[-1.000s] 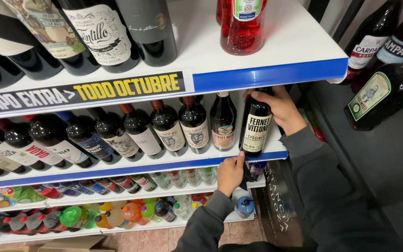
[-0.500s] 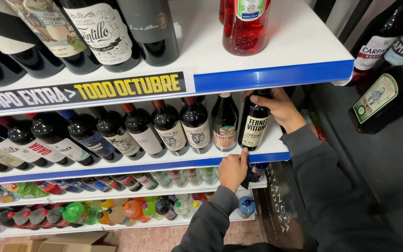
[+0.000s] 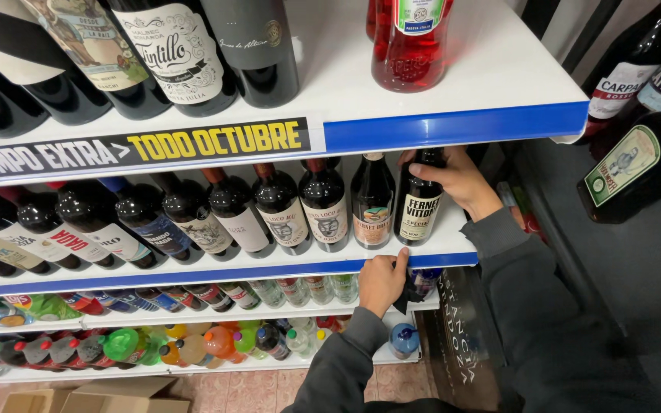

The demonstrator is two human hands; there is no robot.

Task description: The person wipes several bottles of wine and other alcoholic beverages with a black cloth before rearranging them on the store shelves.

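Settled upright now, the dark fernet bottle (image 3: 419, 200) stands at the middle shelf's (image 3: 453, 243) right end, right hand (image 3: 457, 180) grasping it, neck hidden. Left hand (image 3: 382, 279) grips the blue shelf edge (image 3: 269, 270), clutching a half-hidden dark cloth (image 3: 405, 294).

Red bottle (image 3: 407, 46) up top (soda bottles (image 3: 193, 348) below).

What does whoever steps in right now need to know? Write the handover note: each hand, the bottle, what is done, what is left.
Right hand: wrapped around the dark bottle with the black-and-white label, at the right end of the middle shelf.
Left hand: fingers on the blue front edge of that shelf, gripping a dark cloth below the edge.
Done: the bottle stands on the shelf, beside the brown bottle with the pictured label, closing the row.
Left: the right hand has not let go; the bottle looks slightly tilted, so it may need straightening.
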